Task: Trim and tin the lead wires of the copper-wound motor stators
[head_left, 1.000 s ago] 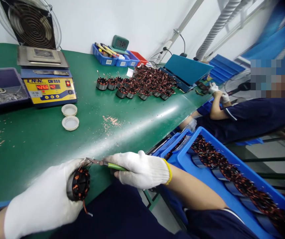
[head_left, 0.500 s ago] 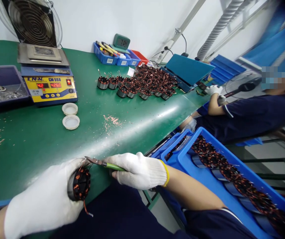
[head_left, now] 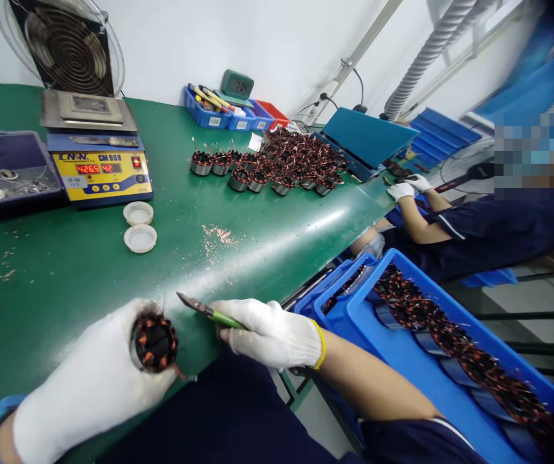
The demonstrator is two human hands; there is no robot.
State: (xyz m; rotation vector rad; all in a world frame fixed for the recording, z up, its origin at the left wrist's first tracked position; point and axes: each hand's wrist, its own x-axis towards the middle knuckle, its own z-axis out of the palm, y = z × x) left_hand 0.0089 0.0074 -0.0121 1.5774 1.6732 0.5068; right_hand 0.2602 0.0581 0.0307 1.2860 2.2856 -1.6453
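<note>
In its white glove, my left hand (head_left: 97, 380) is wrapped round a motor stator (head_left: 155, 343), a steel ring with a black core and copper windings. Its wound face is turned up towards me, and a lead wire sticks out at the lower right. My right hand (head_left: 269, 334), gloved in white with a yellow cuff, grips green-handled cutting pliers (head_left: 213, 313). The jaws point left and look closed, a short way from the stator without touching it. Copper wire clippings (head_left: 218, 237) lie scattered on the green table mat (head_left: 180, 270) beyond both hands.
Many stators (head_left: 296, 161) crowd the back of the table. A blue crate (head_left: 361, 309) of stators stands at my right. Left are a yellow heater unit (head_left: 102, 174), two white lids (head_left: 140, 238) and a purple bin (head_left: 10, 145). A co-worker (head_left: 504, 219) sits at the right.
The stator has turned in my left hand so its wound face shows more fully. The pliers have come away from its wires. The co-worker's hands have shifted.
</note>
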